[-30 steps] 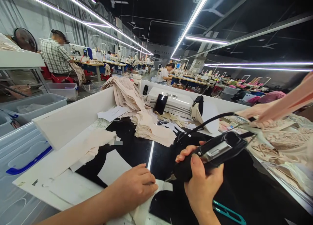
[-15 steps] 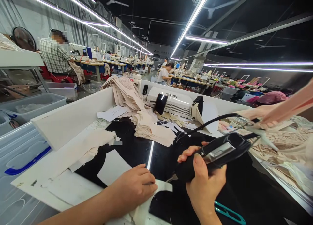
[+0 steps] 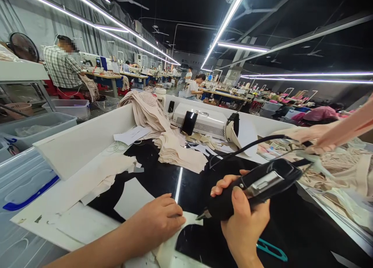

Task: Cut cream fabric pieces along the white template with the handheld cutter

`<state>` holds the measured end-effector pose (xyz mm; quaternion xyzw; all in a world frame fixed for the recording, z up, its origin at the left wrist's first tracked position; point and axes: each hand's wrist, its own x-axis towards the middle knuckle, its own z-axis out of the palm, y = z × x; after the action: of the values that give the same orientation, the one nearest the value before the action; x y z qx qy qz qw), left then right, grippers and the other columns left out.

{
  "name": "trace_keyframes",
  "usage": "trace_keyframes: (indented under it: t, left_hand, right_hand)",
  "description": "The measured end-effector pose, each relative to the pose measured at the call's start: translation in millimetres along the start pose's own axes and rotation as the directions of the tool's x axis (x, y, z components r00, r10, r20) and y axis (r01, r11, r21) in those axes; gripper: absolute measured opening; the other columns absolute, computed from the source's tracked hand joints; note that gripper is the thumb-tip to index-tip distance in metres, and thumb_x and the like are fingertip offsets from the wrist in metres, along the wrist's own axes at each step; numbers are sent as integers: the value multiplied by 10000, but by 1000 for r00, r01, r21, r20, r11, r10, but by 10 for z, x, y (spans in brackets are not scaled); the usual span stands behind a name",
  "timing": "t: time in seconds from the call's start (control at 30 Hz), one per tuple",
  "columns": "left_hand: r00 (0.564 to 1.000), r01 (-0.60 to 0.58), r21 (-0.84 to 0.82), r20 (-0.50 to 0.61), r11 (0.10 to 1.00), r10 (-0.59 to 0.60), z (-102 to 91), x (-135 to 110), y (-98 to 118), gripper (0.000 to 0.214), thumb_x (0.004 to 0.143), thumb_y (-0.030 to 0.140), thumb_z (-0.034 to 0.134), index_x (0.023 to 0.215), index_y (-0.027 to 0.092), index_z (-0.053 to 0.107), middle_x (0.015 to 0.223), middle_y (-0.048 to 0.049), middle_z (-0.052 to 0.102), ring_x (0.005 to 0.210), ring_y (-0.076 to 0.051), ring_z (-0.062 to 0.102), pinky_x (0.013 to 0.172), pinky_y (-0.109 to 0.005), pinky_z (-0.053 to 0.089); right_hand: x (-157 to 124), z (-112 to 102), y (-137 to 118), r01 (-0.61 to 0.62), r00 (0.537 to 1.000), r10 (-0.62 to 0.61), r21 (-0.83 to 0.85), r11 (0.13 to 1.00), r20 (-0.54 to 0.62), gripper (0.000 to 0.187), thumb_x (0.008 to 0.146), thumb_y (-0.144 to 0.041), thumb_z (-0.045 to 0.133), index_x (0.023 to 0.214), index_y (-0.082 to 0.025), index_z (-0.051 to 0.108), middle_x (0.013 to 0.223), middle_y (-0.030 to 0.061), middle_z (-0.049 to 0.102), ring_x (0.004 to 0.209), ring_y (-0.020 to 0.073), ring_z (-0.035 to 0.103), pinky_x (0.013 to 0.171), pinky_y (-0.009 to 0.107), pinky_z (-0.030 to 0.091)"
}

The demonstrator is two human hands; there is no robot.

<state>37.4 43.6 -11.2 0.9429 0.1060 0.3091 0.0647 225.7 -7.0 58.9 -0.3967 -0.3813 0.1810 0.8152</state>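
While the glossy black worktable (image 3: 163, 178) fills the lower half of the view, a heap of beige cut fabric pieces (image 3: 175, 151) lies on it at about twelve o'clock from the hands, with a white boxy machine (image 3: 204, 122) behind that heap. A co-worker's pink-sleeved arm (image 3: 344, 130) reaches in from three o'clock over lace trimmings. The black corded handheld cutting tool (image 3: 256, 186) lies slantwise, its long axis running from two o'clock down to eight o'clock, tip low and cable end high. The right hand (image 3: 243, 225) is wrapped closed around its padded grip, thumb laid on top. The left hand (image 3: 159, 223) lies flat with fingers together, pressing down a pale beige fabric strip (image 3: 186, 221) on the table. The tool's metal tip (image 3: 202, 215) sits just beside the left fingertips, at their three o'clock, touching or nearly touching the strip; which one cannot be told. Small teal thread snips (image 3: 271, 250) lie at four o'clock of the right hand.
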Motion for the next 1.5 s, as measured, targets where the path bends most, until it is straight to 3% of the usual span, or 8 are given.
trace_keyframes:
  t: [0.17,0.63,0.8,0.9,1.0,1.17,1.3,1.5]
  left_hand:
    - [1000,-4,15,27,1000,3,-14,-14,-8,165,1074,134,525,1096,190,680,1006,-26,708,905,-159,676,1106,-388,460]
    - [999,-5,13,44,1000,4,-51,6,-7,156,1051,112,569,1125,194,678,1019,-24,710,916,-146,685,1119,-369,465]
    - [999,1,0,34,1000,-1,-68,29,4,155,1068,125,536,1118,186,669,1013,-28,701,907,-163,681,1117,-424,479]
    - [998,-2,12,57,1000,1,-108,44,43,157,1046,79,548,1144,156,643,1035,-53,696,948,-179,666,1040,-375,543]
    - [993,30,57,115,998,-37,-149,8,96,276,972,-4,596,1218,121,601,1139,-101,687,1047,-218,655,911,-311,601]
    - [970,146,66,187,987,-156,-115,-110,125,520,860,-90,588,1329,132,552,1240,-105,666,1106,-246,666,868,-317,626]
    - [940,270,33,208,962,-271,-79,-97,116,515,838,-101,569,1280,162,587,1210,-85,668,1055,-226,671,866,-316,619]
    - [929,295,42,221,955,-297,-111,-23,127,449,796,-109,583,1136,180,631,1164,-69,677,1019,-215,679,813,-274,600]
  right_hand:
    - [-88,13,35,-20,997,19,18,1000,70,320,893,-300,770,1153,-272,585,801,-33,682,616,132,643,575,297,584]
    - [-42,-48,1,-14,1000,13,-23,1000,-14,348,866,-304,792,1144,-277,584,785,-44,686,620,133,647,592,299,583]
    - [-50,-62,23,-16,1000,17,-54,998,10,350,883,-310,783,1163,-276,576,795,-40,691,609,131,648,591,300,586]
    - [-63,-56,10,-10,1000,10,-87,996,7,332,888,-309,777,1147,-269,573,785,-37,692,607,137,654,583,303,587]
    - [-85,-56,-15,-2,1000,1,-97,995,-17,359,869,-308,792,1150,-260,575,785,-36,696,591,135,656,578,305,591]
    - [-139,-50,-54,16,999,-21,-107,994,-41,378,853,-275,807,1151,-249,576,785,-35,708,584,139,668,562,304,600]
    - [-193,-33,-76,10,998,-15,-88,996,-57,373,852,-257,811,1146,-249,581,776,-35,712,587,136,669,561,300,603]
    - [-247,-13,-102,13,997,-21,-113,994,-73,388,841,-267,823,1142,-243,580,782,-27,715,584,147,677,554,308,606]
